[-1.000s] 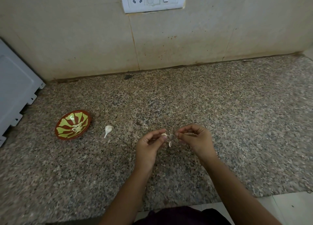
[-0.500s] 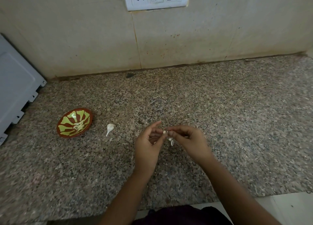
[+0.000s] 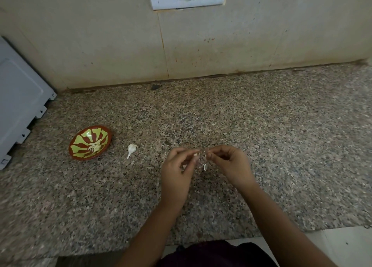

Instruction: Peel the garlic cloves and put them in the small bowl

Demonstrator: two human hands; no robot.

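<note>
The left hand's [image 3: 177,172] fingers [image 3: 187,151] are clamped thumb to forefinger on 1 small garlic clove [image 3: 196,154], held just above the desk [image 3: 261,136]. The right hand's [image 3: 229,166] fingers [image 3: 213,155] are curled and pinched together just beside it, on what looks like a strip of skin [image 3: 203,155], though it is too thin to see clearly. The clove is tiny and likely slick where bared, so a hard tug on the strip could flick it out of the pinch onto the speckled granite, where pale bits are hard to spot. Tearing the skin short would leave flakes stuck to the clove. 1 loose skin scrap [image 3: 205,167] lies directly below the fingertips and could be mistaken for a clove piece or stick to the fingers. The small bowl [image 3: 80,141], with peeled cloves [image 3: 94,146] in it, sits well to the left. The carry there passes over 1 unpeeled clove [image 3: 131,149] between hands and bowl, which a sweeping wrist could knock away. A careless drop could also nudge the shallow bowl toward the white appliance [image 3: 20,105] at the left edge.
</note>
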